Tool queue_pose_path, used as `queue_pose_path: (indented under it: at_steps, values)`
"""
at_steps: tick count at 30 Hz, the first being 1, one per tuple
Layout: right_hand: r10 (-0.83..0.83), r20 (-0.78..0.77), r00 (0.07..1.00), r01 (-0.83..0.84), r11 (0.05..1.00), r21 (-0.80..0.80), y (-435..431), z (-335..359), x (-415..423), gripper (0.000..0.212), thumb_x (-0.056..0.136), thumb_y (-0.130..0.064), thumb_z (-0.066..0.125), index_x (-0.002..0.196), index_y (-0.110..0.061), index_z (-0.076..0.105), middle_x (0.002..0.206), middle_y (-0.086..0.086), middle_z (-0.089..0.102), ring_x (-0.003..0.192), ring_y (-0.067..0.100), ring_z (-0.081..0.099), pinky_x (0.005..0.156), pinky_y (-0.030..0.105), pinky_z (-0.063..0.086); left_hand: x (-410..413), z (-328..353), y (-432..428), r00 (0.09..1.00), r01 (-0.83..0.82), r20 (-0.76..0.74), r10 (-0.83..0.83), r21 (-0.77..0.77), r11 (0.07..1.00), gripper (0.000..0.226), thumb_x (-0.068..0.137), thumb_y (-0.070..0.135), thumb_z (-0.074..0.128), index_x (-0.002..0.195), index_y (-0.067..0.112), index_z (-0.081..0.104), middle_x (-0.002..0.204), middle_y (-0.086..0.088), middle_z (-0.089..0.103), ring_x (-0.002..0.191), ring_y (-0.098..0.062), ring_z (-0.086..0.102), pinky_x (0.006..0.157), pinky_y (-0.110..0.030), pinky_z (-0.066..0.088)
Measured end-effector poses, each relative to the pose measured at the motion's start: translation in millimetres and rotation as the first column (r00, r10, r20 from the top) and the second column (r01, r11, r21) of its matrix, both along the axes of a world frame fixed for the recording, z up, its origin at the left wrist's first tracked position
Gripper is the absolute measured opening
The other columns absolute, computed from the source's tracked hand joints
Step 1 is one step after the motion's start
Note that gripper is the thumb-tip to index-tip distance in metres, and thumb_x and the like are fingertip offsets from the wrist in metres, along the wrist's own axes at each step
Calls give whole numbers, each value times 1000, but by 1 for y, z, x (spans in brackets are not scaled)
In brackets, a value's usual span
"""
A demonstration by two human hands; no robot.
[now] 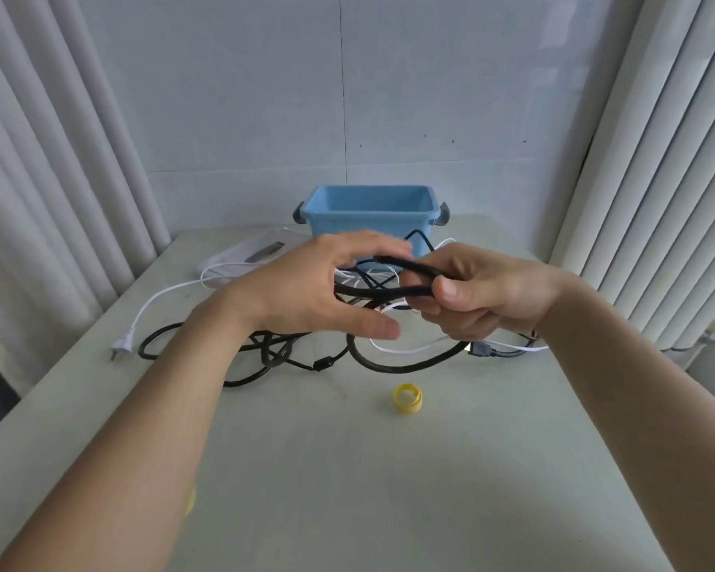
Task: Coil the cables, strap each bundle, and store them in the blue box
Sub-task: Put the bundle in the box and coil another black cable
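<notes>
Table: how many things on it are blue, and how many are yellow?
Blue: 1, the box
Yellow: 2, the strap and a piece half hidden by an arm
Total: 3

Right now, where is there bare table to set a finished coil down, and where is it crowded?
Bare: the near table along its front edge, this side of the yellow strap roll; also the corner right of the blue box. Crowded: the middle, where black cable and white cable tangle in front of the box.
</notes>
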State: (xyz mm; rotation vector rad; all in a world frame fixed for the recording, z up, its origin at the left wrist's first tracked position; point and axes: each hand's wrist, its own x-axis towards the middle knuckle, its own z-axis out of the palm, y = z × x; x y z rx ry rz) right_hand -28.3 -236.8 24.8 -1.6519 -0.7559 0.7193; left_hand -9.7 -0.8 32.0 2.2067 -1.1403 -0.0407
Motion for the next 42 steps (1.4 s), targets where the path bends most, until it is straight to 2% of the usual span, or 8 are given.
queue_pose_path:
  at_steps: [6, 11, 15, 22, 27, 31, 35, 42]
  values:
    - [-168, -102, 981, 184, 966, 183, 3, -5, 4, 56, 72, -65, 74, 73, -19, 43, 48, -11, 25, 34, 3, 22, 37, 15, 24, 4, -4, 2, 974, -87, -222, 38, -214, 973, 25, 81, 30, 80, 93, 12, 69, 86, -7, 76, 86, -23, 74, 83, -39, 59]
    - [-225, -220, 949, 285, 910, 301, 11, -12, 4, 35, 91, -48, 50, 79, -18, 39, 50, -5, 40, 43, 13, 45, 51, 25, 46, 12, -11, -6, 944, -308, -246, 219, -428, 850, 21, 91, 23, 70, 89, 3, 70, 51, 5, 54, 47, -12, 52, 50, -21, 44]
    - [-192, -376, 907, 343, 854, 392, 23, -18, 6, 30, 95, -46, 46, 81, -19, 42, 50, -7, 24, 41, 9, 35, 60, 27, 49, 14, -16, -14, 914, -400, -291, 282, -543, 739, 29, 96, 35, 63, 83, 12, 74, 51, 5, 51, 50, -13, 44, 53, -20, 39]
    - [-285, -415, 864, 435, 836, 333, 24, -20, 8, 34, 91, -49, 49, 75, -22, 36, 56, -9, 10, 36, 1, 22, 35, 16, 26, 12, -13, -11, 878, -475, -360, 314, -578, 663, 31, 99, 24, 61, 87, -3, 71, 61, -12, 67, 43, -14, 62, 40, -14, 41]
    - [-299, -393, 869, 432, 847, 311, 25, -23, 6, 34, 94, -47, 46, 74, -23, 31, 53, -9, 11, 34, 1, 21, 36, 16, 25, 23, -13, 1, 756, -641, -402, 517, -616, 458, 37, 102, 36, 56, 79, 9, 63, 53, -2, 66, 40, -12, 60, 36, -18, 40]
    - [-309, -437, 845, 481, 797, 366, 23, -21, 4, 37, 93, -49, 46, 71, -23, 32, 51, -9, 9, 36, 5, 10, 33, 17, 12, 25, -18, 5, 774, -622, -535, 339, -542, 565, 36, 102, 39, 54, 79, 11, 59, 76, -7, 76, 71, -22, 73, 60, -28, 58]
    - [-287, -477, 830, 516, 720, 464, 22, -14, 4, 40, 93, -52, 44, 68, -23, 33, 46, -10, 9, 37, 9, 5, 33, 19, 9, 24, -14, 6, 704, -409, -696, -142, -561, 720, 47, 92, 58, 53, 102, 13, 49, 116, -23, 71, 107, -43, 69, 91, -51, 57]
    - [-338, -517, 786, 586, 674, 450, 24, -24, 14, 43, 96, -54, 48, 70, -21, 40, 46, -9, 18, 34, 6, 18, 35, 20, 16, 11, -15, -10, 853, -370, -519, 52, -531, 763, 23, 100, 14, 59, 122, 6, 56, 70, -7, 64, 64, -28, 68, 61, -37, 57]
